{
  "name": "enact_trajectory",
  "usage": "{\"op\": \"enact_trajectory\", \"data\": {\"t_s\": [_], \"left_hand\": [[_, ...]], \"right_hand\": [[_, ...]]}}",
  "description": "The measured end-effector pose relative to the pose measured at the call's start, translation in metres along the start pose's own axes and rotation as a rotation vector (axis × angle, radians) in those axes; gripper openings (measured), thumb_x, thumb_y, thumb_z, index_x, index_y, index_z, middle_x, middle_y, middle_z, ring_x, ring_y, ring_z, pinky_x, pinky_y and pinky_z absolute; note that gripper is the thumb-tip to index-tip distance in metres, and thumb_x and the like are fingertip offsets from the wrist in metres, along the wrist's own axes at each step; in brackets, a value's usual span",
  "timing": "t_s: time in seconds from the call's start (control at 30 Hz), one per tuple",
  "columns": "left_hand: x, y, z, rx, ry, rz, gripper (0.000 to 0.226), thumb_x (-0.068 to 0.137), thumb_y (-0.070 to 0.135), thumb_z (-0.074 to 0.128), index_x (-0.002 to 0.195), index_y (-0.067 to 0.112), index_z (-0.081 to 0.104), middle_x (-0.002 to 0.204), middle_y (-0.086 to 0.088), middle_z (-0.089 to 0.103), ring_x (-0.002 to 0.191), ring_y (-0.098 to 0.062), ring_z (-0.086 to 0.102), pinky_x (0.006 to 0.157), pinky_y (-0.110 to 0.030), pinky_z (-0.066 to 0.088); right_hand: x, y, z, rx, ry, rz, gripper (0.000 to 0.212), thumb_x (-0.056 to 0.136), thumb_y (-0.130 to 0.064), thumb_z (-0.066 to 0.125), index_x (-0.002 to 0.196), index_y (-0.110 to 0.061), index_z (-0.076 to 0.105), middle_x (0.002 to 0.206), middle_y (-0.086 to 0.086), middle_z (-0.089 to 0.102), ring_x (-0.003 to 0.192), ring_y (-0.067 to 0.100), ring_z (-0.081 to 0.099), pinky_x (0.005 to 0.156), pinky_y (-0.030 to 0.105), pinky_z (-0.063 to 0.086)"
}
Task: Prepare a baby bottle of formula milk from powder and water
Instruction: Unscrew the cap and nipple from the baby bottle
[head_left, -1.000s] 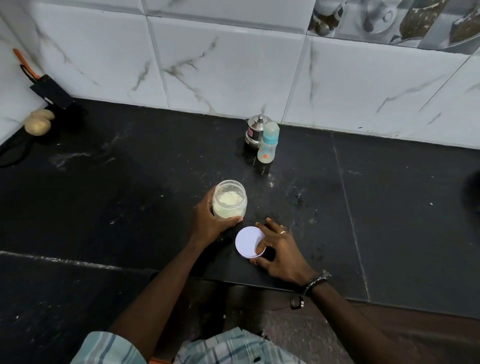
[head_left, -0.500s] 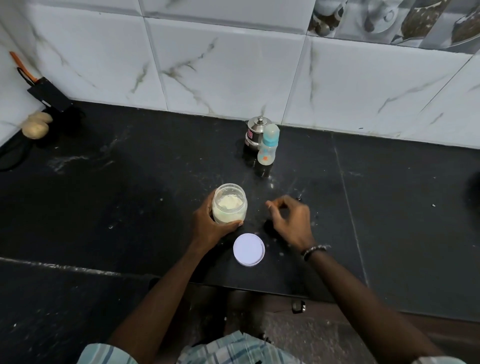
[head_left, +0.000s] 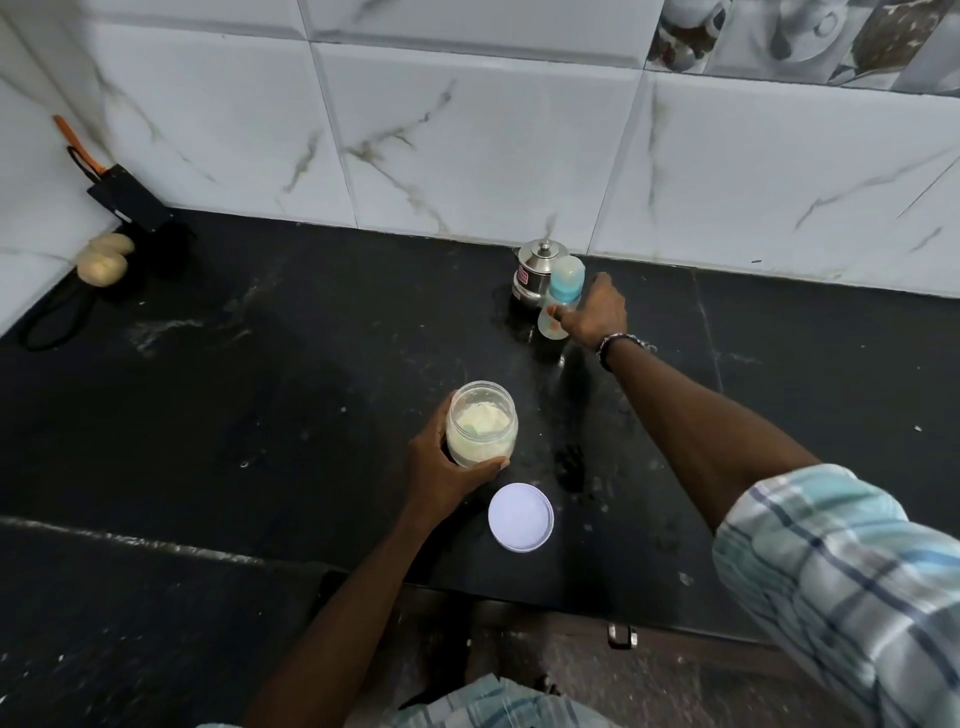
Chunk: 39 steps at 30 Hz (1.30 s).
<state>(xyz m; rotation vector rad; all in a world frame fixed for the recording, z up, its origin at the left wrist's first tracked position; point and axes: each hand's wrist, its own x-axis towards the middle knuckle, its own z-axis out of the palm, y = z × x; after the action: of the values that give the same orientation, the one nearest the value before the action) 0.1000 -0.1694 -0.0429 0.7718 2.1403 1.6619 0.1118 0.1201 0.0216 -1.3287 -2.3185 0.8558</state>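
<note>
An open clear jar of pale formula powder (head_left: 480, 423) stands upright on the black counter (head_left: 260, 374). My left hand (head_left: 441, 467) grips its side. Its white lid (head_left: 520, 516) lies flat just in front of the jar, apart from both hands. At the back near the wall stands a small baby bottle (head_left: 563, 283) with a blue cap. My right hand (head_left: 597, 309) reaches to it, thumb and fingers curling round its lower body, which the hand partly hides.
A small steel lidded pot (head_left: 532, 273) stands right behind the bottle, touching or nearly so. Two potatoes (head_left: 104, 260), a black holder (head_left: 132, 200) and a black cord (head_left: 57, 319) sit in the far left corner. The counter's front edge runs below the lid.
My right hand left the lid on the counter and moved away from me to the baby bottle at the back. The left hand stayed on the jar.
</note>
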Motion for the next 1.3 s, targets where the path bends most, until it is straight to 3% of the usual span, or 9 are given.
{"op": "enact_trajectory", "data": {"t_s": [0.27, 0.37, 0.5, 0.7, 0.87, 0.97, 1.03, 1.3], "left_hand": [[0.001, 0.000, 0.000, -0.027, -0.007, -0.015, 0.096, 0.052, 0.020, 0.096, 0.138, 0.016, 0.052, 0.130, 0.004, 0.064, 0.121, -0.011, 0.060, 0.102, -0.041, 0.050], [0.001, -0.001, 0.000, -0.023, -0.007, -0.015, 0.099, 0.052, 0.020, 0.097, 0.139, 0.015, 0.051, 0.131, 0.004, 0.064, 0.122, -0.010, 0.059, 0.103, -0.041, 0.050], [0.001, -0.002, 0.001, -0.023, -0.002, -0.027, 0.100, 0.052, 0.017, 0.097, 0.140, 0.014, 0.050, 0.133, 0.001, 0.063, 0.124, -0.011, 0.058, 0.104, -0.042, 0.049], [0.000, 0.000, 0.003, -0.035, 0.003, -0.010, 0.097, 0.053, 0.012, 0.096, 0.139, 0.010, 0.051, 0.133, -0.002, 0.063, 0.124, -0.014, 0.058, 0.104, -0.042, 0.048], [-0.003, 0.003, 0.003, -0.038, -0.003, 0.010, 0.093, 0.054, 0.013, 0.095, 0.137, 0.013, 0.052, 0.130, 0.003, 0.063, 0.121, -0.007, 0.058, 0.102, -0.028, 0.049], [-0.004, 0.004, 0.005, -0.031, -0.002, 0.013, 0.091, 0.055, 0.009, 0.095, 0.136, 0.013, 0.052, 0.130, 0.002, 0.063, 0.119, -0.003, 0.059, 0.098, -0.019, 0.047], [-0.004, 0.004, 0.006, -0.019, -0.003, 0.023, 0.090, 0.057, 0.008, 0.094, 0.136, 0.013, 0.052, 0.130, 0.002, 0.063, 0.118, -0.002, 0.058, 0.097, -0.017, 0.047], [-0.004, 0.005, 0.007, 0.005, -0.016, 0.040, 0.089, 0.059, 0.008, 0.093, 0.137, 0.014, 0.051, 0.131, 0.001, 0.061, 0.120, -0.009, 0.058, 0.102, -0.032, 0.049]], "right_hand": [[0.008, -0.003, 0.009, 0.097, -0.023, -0.012, 0.066, 0.078, -0.025, 0.079, 0.132, -0.008, 0.044, 0.130, 0.016, 0.059, 0.119, 0.036, 0.056, 0.097, 0.042, 0.046], [0.008, -0.005, 0.011, 0.098, -0.020, -0.028, 0.071, 0.078, -0.030, 0.080, 0.135, -0.008, 0.044, 0.130, 0.016, 0.060, 0.119, 0.036, 0.057, 0.096, 0.041, 0.046], [0.009, -0.004, 0.009, 0.058, -0.006, -0.023, 0.065, 0.080, -0.034, 0.078, 0.132, -0.009, 0.048, 0.128, 0.017, 0.061, 0.117, 0.037, 0.058, 0.094, 0.043, 0.049], [-0.001, 0.008, -0.003, 0.077, -0.068, -0.096, 0.053, 0.081, -0.026, 0.078, 0.125, -0.009, 0.054, 0.124, 0.012, 0.064, 0.113, 0.030, 0.060, 0.087, 0.035, 0.048], [-0.035, 0.031, -0.023, 0.055, -0.158, -0.209, 0.053, 0.081, -0.023, 0.079, 0.126, -0.009, 0.056, 0.119, 0.008, 0.065, 0.099, 0.016, 0.057, 0.081, 0.025, 0.042], [-0.060, 0.046, -0.036, 0.057, -0.208, -0.230, 0.052, 0.080, -0.025, 0.080, 0.125, -0.010, 0.057, 0.114, 0.004, 0.066, 0.098, 0.016, 0.060, 0.079, 0.024, 0.042], [-0.076, 0.056, -0.045, 0.066, -0.221, -0.233, 0.052, 0.080, -0.025, 0.081, 0.124, -0.011, 0.058, 0.113, 0.005, 0.067, 0.098, 0.017, 0.063, 0.080, 0.026, 0.046], [-0.132, 0.084, -0.067, 0.052, -0.221, -0.220, 0.049, 0.079, -0.027, 0.080, 0.120, -0.011, 0.059, 0.108, 0.005, 0.072, 0.097, 0.022, 0.068, 0.087, 0.042, 0.055]]}}
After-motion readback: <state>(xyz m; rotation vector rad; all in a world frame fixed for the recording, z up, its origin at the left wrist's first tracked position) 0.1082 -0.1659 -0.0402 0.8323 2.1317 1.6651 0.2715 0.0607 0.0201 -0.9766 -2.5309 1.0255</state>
